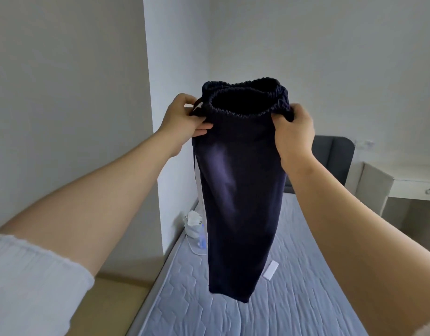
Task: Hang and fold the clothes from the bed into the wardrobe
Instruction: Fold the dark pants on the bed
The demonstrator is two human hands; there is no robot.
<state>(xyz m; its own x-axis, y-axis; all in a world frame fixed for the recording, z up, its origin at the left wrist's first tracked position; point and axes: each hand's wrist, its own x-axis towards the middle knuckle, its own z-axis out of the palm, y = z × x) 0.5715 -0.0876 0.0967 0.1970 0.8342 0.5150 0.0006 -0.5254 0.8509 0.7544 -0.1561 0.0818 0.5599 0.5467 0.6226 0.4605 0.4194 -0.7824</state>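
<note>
Left hand (pixel 184 120) fingers pinch the waistband of the navy trousers (pixel 238 190). Right hand (pixel 294 132) fingers grip the other side. The trousers hang above the bed (pixel 306 299). Risk: legs hang bunched, so the fold may go crooked; a slack pinch could drop them. Count: two hands, one white bag (pixel 193 224), one trousers, one small white item (pixel 271 269). Wardrobe not in view.

hands (pixel 238 127) grip waistband | navy trousers (pixel 238 190) hang | above bed (pixel 294 299)
</note>
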